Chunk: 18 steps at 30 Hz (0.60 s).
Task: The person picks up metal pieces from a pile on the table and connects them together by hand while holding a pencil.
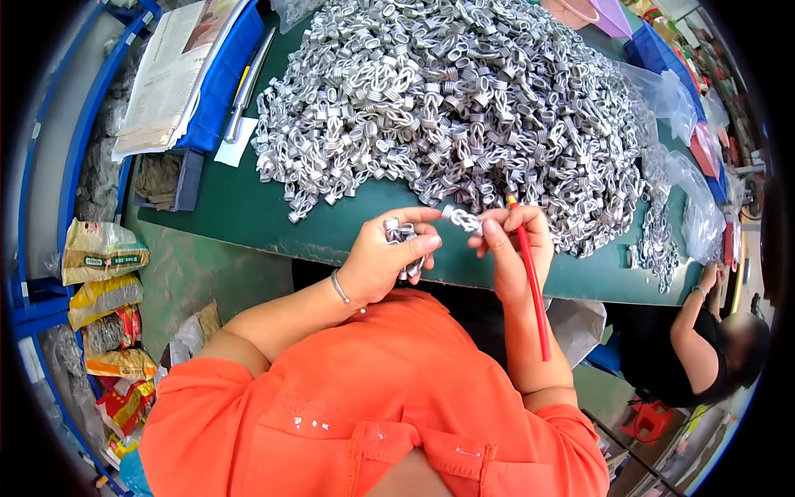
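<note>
Several small silvery metal fittings, each a ribbed collar with looped wire, are bunched in my left hand, whose fingers curl around them. Between the two hands is one more metal fitting, its right end pinched by the fingertips of my right hand. The left index fingertip is at or close to its other end; contact is hard to tell. A slim red pencil-like stick also sits in my right hand, its gold-coloured end up and its shaft running down along the wrist.
A big heap of similar fittings covers much of the green table. Left stand a blue bin with newspapers and a grey box. Plastic bags lie right, near another person seated there.
</note>
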Each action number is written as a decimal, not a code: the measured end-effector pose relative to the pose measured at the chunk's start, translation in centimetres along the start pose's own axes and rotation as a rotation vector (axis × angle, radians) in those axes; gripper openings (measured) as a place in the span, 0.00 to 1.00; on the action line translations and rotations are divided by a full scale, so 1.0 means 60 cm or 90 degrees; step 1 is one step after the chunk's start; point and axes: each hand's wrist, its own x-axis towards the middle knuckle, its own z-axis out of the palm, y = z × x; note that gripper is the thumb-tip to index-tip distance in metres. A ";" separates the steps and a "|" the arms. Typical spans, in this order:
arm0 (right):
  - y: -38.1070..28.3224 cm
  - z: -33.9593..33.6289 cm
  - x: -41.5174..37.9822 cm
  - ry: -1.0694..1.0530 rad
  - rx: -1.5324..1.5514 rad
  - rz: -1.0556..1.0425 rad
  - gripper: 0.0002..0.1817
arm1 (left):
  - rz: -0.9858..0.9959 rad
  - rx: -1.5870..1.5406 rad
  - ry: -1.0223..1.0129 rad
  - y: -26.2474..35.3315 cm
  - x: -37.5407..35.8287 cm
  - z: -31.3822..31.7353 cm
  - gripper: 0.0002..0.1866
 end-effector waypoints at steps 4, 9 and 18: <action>0.014 -0.003 -0.016 -0.035 0.086 0.080 0.10 | 0.005 0.024 -0.001 0.001 0.001 -0.003 0.14; 0.017 -0.006 -0.021 -0.051 0.122 0.108 0.10 | 0.008 0.047 -0.003 0.001 -0.003 -0.003 0.12; 0.052 -0.010 -0.031 -0.079 0.057 -0.055 0.20 | 0.126 0.245 -0.031 0.017 -0.016 0.015 0.10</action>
